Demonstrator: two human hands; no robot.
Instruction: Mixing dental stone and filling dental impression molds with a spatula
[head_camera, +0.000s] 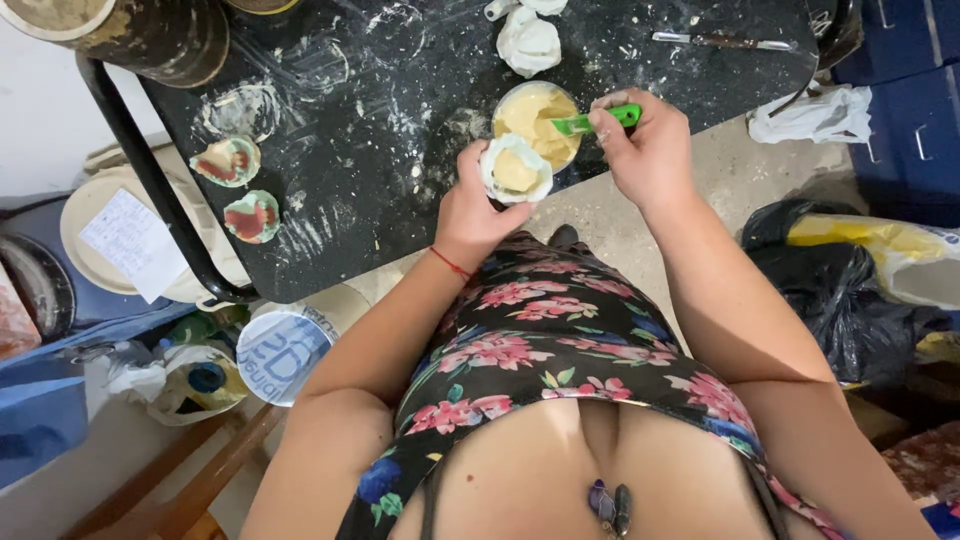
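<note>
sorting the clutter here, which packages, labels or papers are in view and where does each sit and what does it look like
Paper note: far left, lying on a round cream plate; white, rectangular, handwritten.
Round lid: under the table edge, lower left; white with blue print.
Yellow bag: right, on black bags; yellow and white, crumpled.
White bag: upper right on the floor; thin, crumpled plastic.
No screens or signs show.

The counter (400, 180) is black and glossy, smeared with dusty white residue. The green spatula (598, 121) looks like smooth plastic. The bowl (535, 115) holds a thick, matt yellow paste, as does the pale mould (515, 168). The tool (722, 42) lying at the far edge has a shiny metal look.
</note>
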